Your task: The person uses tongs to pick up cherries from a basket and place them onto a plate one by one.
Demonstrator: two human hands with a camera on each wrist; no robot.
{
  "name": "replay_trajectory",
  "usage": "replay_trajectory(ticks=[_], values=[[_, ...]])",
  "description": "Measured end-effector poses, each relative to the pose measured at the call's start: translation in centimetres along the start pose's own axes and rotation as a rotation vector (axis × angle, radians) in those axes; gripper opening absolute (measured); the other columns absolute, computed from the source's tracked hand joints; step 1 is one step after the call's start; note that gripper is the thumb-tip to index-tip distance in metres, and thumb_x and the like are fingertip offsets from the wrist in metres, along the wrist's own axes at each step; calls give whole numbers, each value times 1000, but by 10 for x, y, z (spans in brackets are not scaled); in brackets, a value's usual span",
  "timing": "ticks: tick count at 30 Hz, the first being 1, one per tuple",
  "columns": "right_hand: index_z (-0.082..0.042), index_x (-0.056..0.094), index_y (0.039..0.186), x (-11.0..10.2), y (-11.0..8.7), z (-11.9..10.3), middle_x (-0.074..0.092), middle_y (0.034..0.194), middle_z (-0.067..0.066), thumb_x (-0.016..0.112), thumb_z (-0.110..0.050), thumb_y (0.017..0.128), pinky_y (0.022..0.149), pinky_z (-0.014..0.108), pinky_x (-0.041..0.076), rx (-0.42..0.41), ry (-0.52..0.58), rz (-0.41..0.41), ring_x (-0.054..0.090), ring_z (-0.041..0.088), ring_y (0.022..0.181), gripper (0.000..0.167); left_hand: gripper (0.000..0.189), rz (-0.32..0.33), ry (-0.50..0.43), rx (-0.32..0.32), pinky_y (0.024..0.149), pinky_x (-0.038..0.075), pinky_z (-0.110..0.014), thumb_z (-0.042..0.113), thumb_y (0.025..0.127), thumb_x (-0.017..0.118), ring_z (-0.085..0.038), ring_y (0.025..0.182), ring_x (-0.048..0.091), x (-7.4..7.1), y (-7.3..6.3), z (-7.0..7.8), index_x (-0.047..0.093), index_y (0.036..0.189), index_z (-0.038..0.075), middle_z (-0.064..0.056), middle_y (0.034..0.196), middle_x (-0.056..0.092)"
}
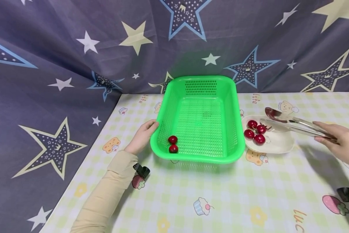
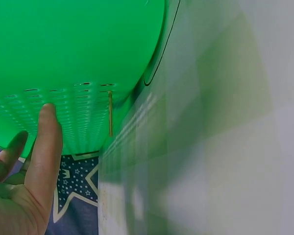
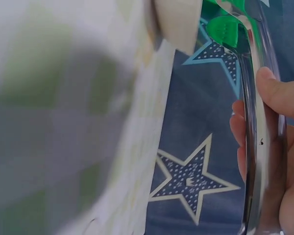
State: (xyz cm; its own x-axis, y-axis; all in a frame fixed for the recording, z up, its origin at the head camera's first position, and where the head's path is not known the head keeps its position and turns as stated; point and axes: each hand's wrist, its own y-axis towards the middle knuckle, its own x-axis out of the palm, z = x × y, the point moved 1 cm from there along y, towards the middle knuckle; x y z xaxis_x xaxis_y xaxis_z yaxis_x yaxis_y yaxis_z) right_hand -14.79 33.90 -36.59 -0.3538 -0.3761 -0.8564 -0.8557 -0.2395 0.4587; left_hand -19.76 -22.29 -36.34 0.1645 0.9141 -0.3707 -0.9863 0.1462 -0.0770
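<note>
A green plastic basket (image 1: 199,158) with perforated sides stands on the table, two small glossy red fruits (image 1: 173,144) in its near left corner. My left hand (image 1: 143,134) touches the basket's left side; in the left wrist view one straight finger (image 2: 46,147) lies against the outer wall. Metal tongs (image 1: 304,126) are held in my right hand (image 1: 342,140), thumb on one arm and fingers round the other. Their parted tips hover over a white dish (image 1: 282,144), with no fruit visible between them. Several red fruits (image 1: 259,139) lie in the dish's left half.
A checked, cartoon-printed cloth (image 1: 226,204) covers the table. Behind and to the left hangs a dark blue curtain (image 1: 84,81) with stars, close to the basket's far end. The dish stands just right of the basket.
</note>
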Motion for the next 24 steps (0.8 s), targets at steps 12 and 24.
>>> replay_trajectory(ticks=[12,24], values=[[-2,55,130,-11,51,-61,66,100,22,71,-5,82,54,38,42,-34,-42,-87,61,29,68,51,42,5,-10,13,90,44,-23,26,103,36,-5,89,57,-1,0,-1,48,131,-3,-21,117,57],[-4,61,124,-15,88,-102,67,108,17,78,2,70,67,48,50,-256,34,-5,67,30,76,57,43,-5,-22,8,100,42,-34,26,103,37,-10,96,56,0,-1,0,46,133,-2,-22,122,56]])
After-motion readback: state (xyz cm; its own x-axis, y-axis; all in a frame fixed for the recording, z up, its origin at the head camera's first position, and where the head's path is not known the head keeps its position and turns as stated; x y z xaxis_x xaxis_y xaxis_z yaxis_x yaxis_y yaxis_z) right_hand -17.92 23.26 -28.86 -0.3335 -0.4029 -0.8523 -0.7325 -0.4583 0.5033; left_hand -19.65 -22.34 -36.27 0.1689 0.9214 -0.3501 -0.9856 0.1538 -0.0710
